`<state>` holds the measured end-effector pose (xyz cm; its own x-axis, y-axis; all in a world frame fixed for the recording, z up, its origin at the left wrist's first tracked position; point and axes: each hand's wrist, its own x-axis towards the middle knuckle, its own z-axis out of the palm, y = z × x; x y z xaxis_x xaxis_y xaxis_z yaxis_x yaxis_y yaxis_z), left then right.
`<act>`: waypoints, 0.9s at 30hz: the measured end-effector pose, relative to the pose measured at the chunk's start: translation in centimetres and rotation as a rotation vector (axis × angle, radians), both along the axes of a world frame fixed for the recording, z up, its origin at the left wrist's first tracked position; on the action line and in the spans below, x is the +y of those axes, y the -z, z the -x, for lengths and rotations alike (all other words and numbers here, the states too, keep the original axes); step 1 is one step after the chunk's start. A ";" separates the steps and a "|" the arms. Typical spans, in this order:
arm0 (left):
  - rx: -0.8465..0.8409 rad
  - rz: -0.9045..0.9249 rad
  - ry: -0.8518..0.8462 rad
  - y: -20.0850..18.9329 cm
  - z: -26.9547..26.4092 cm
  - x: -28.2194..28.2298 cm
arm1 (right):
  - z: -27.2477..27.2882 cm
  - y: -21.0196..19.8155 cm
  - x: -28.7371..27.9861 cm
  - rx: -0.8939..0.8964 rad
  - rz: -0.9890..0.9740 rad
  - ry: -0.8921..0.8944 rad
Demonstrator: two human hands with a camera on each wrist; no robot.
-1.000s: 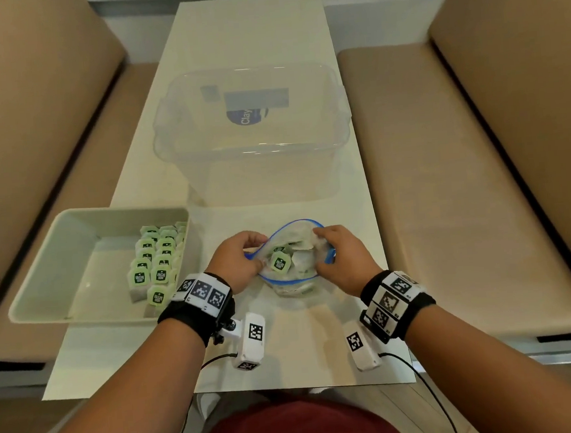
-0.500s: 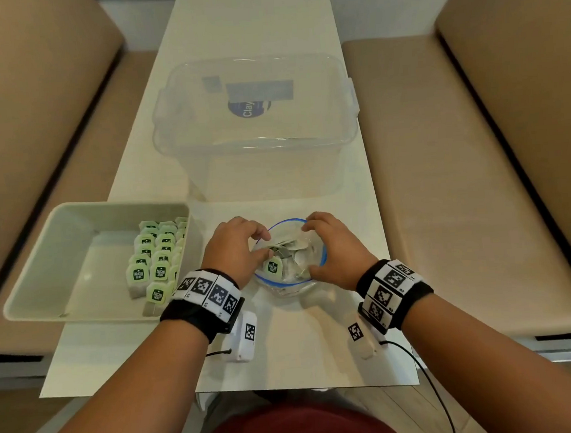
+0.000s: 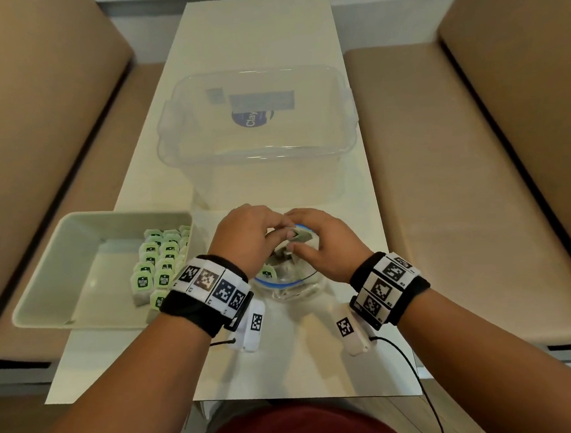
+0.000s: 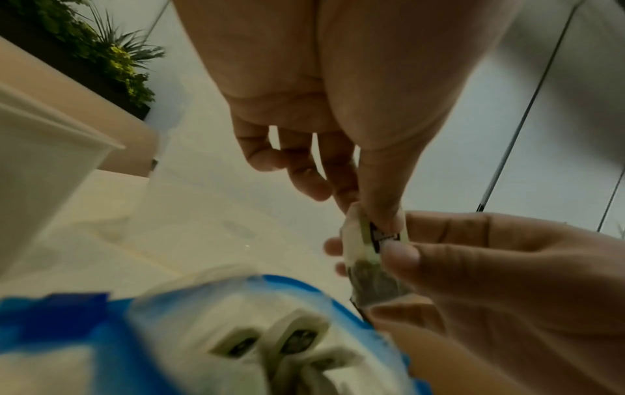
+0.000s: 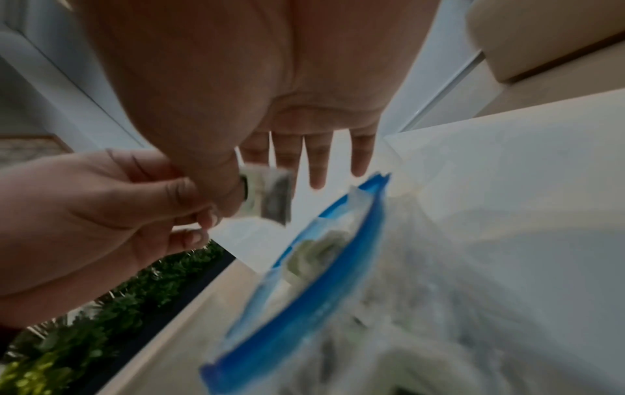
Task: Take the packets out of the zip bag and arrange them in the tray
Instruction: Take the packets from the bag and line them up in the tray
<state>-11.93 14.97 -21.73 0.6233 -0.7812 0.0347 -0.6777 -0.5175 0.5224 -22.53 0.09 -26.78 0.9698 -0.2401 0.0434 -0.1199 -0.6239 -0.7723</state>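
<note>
A clear zip bag [image 3: 284,284] with a blue rim [image 4: 67,318] stands open on the table, several green-labelled packets [image 4: 290,342] still inside. Just above its mouth both hands meet on one packet [image 3: 300,238]. My left hand [image 3: 254,232] pinches the packet's top [image 4: 372,240] between thumb and finger. My right hand [image 3: 320,237] pinches the same packet [image 5: 267,195] from the other side. The pale tray [image 3: 38,304] at the left holds several packets [image 3: 159,263] in rows along its right side.
A large clear plastic bin [image 3: 258,143] stands right behind the bag. The tray overhangs the table's left edge onto a tan bench [image 3: 48,132]; another bench [image 3: 461,168] lies to the right. Wrist cables [image 3: 408,360] trail near the table's front edge.
Both hands let go of the bag's rim and came together over its mouth. One packet now sits lifted out between them, and the bag's opening has slackened.
</note>
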 end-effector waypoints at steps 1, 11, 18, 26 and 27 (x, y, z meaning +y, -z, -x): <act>0.024 0.044 -0.007 -0.5 0.1 -0.3 | -0.1 -0.4 0.1 0.000 -0.034 0.011; 0.066 -0.597 0.077 0.8 -0.9 0.6 | 0.6 -0.4 -0.7 0.106 -0.261 0.163; 0.060 -0.464 0.075 0.1 -1.3 1.2 | -0.1 -1.0 0.5 0.127 -0.395 0.223; 0.057 -0.067 0.070 -6.1 -4.0 4.8 | -3.1 -5.0 5.0 0.021 -0.492 0.089; 0.048 -0.053 0.073 -6.8 -4.3 5.5 | -3.7 -5.4 5.9 0.005 -0.474 0.090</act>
